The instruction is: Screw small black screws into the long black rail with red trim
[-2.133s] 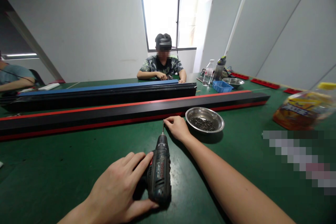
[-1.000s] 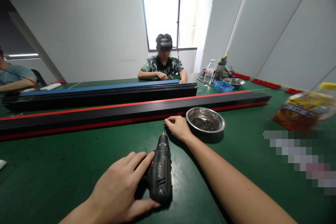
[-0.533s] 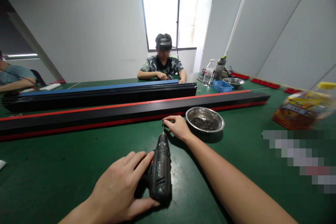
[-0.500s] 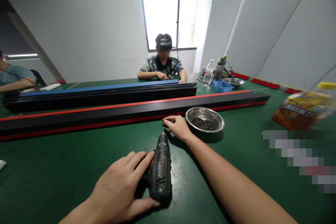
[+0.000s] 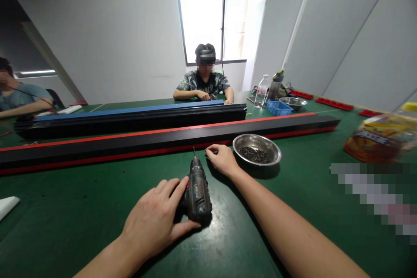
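A black cordless drill (image 5: 199, 193) is in the grip of my left hand (image 5: 151, 213), its thin bit pointing away from me. The tip of the bit is close to the near red edge of a long black bar with red strips (image 5: 156, 138). Just right of the bit, my right hand (image 5: 223, 158) has thumb and forefinger pinched together; whatever is between them is too small to make out. Beside that hand stands a steel bowl (image 5: 275, 157) holding many small dark screws (image 5: 254, 154).
Behind the bar lie a black profile (image 5: 137, 122) and a blue strip (image 5: 130, 109). A co-worker (image 5: 205, 80) sits across the green table (image 5: 81, 213). A blue basket (image 5: 279, 108), a water bottle (image 5: 261, 92) and a jug of amber liquid (image 5: 374, 141) stand to the right.
The drill has moved slightly forward and left, so its bit is now apart from my right hand's fingers. My right hand stays pinched near the bar.
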`<state>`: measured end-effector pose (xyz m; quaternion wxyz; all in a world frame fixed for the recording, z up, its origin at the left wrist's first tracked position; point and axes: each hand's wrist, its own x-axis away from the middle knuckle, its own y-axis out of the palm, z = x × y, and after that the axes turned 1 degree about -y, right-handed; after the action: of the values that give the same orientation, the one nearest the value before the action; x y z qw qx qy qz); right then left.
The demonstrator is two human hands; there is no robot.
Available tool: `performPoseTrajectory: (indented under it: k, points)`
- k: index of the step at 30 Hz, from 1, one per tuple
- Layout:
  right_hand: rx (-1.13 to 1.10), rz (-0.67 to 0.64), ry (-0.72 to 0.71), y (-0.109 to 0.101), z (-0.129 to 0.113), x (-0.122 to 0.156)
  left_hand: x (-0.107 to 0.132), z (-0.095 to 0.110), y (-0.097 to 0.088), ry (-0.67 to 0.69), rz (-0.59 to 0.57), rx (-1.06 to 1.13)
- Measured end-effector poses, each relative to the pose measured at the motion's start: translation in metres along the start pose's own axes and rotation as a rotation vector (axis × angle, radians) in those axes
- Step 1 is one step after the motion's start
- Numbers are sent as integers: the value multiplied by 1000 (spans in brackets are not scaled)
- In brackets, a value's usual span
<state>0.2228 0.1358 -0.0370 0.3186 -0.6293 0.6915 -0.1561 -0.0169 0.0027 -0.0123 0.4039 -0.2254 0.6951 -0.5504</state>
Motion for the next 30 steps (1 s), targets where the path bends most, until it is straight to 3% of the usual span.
performPoseTrajectory:
  k: [8, 13, 20, 25, 30]
  points:
    - [67, -29, 8, -1, -6, 0, -5, 0, 0, -1, -38, -28]
    - [79, -164, 12, -15, -24, -4, -7, -1, 0, -9, -49, -16]
    - [284, -180, 36, -78, -47, -17, -8, -3, 2, 7, -45, -14]
    - [547, -138, 143, -124, -26, -25, -7, -5, 1, 13, 2, 27]
    - [612, -187, 332, -149, -3, -29, -4, -4, -2, 46, 24, 35]
